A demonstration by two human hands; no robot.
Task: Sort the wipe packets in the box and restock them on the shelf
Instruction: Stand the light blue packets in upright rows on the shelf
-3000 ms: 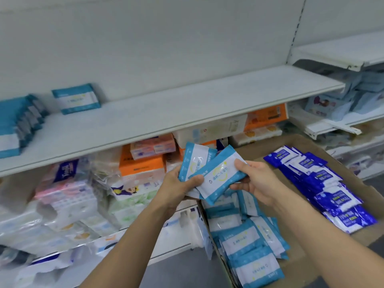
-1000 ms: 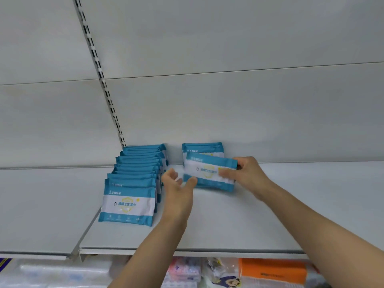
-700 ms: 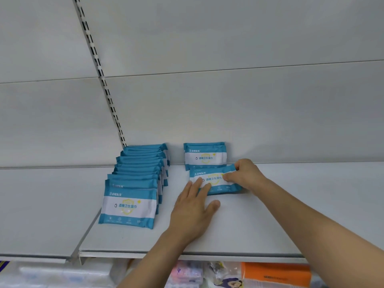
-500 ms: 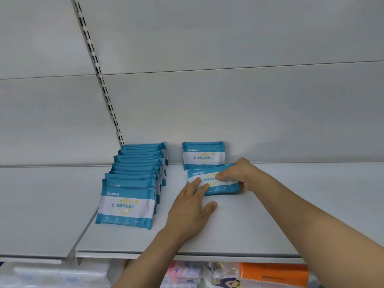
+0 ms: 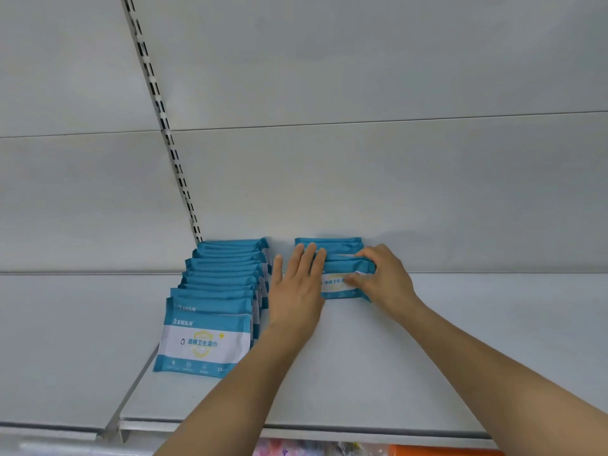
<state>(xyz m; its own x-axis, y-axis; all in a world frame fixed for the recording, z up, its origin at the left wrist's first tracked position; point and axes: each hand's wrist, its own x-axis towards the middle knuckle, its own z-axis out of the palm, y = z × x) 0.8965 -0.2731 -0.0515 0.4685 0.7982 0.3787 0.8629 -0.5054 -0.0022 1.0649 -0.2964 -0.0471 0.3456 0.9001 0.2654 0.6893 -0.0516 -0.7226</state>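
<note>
On the white shelf [image 5: 362,373] a long row of several teal-and-white wipe packets [image 5: 210,337] runs from front to back. To its right a short row of three such packets [image 5: 339,284] stands against the back wall. My left hand [image 5: 296,291] lies with straight fingers against the left end of the short row. My right hand [image 5: 385,278] rests on the front packet's right part, fingers bent over its top edge. The box is out of sight.
A slotted upright rail [image 5: 164,126] runs up the white back wall. Below the shelf's front edge, orange [image 5: 444,450] and pink packaging [image 5: 279,450] peeks out. To the right of the short row lies bare shelf surface.
Since a second ago the carried packets have been set down in front of the back one. My left hand slid forward to the row's left end; my right hand pushed the front packet back.
</note>
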